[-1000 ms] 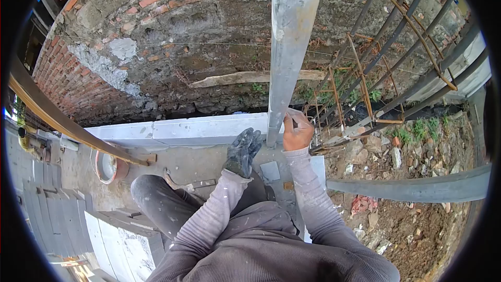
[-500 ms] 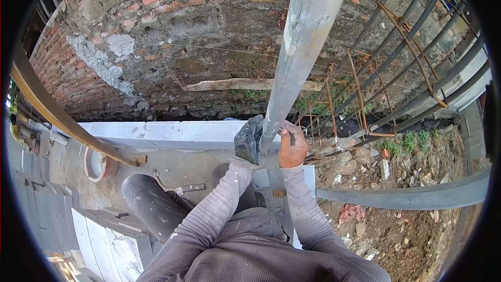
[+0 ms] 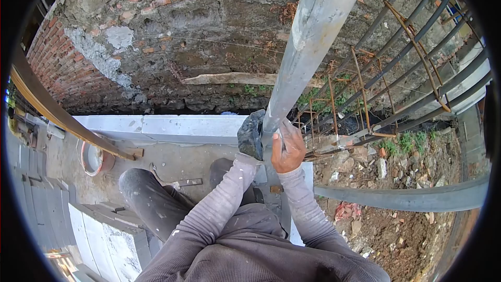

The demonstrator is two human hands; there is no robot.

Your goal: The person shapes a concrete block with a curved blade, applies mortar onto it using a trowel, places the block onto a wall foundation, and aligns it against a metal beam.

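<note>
A grey metal pole (image 3: 308, 36) slants down from the top toward my hands. My left hand (image 3: 251, 134), in a dark, dusty glove, is pressed around the left side of its lower end, with the fingertips partly hidden. On the right side of the same end is my bare right hand (image 3: 288, 149), its fingers together against the pole and its thumb raised. Something small and pale shows between thumb and fingers, too small to name. Just left of the glove ends a row of white blocks (image 3: 190, 127).
A brick wall (image 3: 209, 26) rises ahead. Rusty rebar and dark bars (image 3: 360, 86) stand right, above rubble (image 3: 402, 230). A curved grey beam (image 3: 407, 198) crosses there. On the left are a wooden beam (image 3: 57, 109), a bucket (image 3: 94, 156) and stacked blocks (image 3: 107, 240).
The pole has tilted, its top shifting right. My left hand has moved up against it from the left. My right hand has gone from a pinch beside the pole to fingers laid against it.
</note>
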